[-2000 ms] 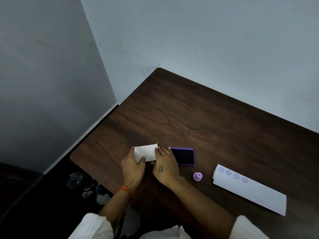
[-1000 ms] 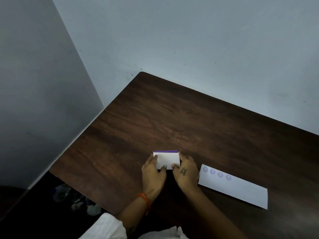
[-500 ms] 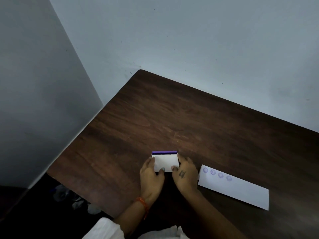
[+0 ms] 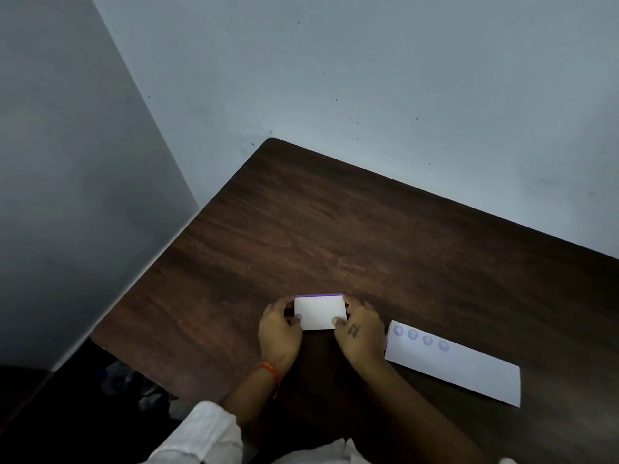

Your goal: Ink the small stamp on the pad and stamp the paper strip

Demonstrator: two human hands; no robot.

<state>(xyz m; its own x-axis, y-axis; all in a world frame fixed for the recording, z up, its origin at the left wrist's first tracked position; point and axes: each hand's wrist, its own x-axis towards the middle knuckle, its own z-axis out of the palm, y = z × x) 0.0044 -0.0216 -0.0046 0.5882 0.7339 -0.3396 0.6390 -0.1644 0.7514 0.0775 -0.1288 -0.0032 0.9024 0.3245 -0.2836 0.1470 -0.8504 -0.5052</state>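
A dark wooden table (image 4: 368, 229) fills the corner under pale walls. Just right of the grip lies the white paper strip (image 4: 469, 370), flat, with four purple stamp marks (image 4: 420, 339) in a row at its near-hand end. Both hands clasp the ink pad (image 4: 320, 312) (white lid on top, a purple edge showing at the far side): left hand (image 4: 279, 333) on its left end, right hand (image 4: 360, 333) on its right end. The small stamp cannot be seen.
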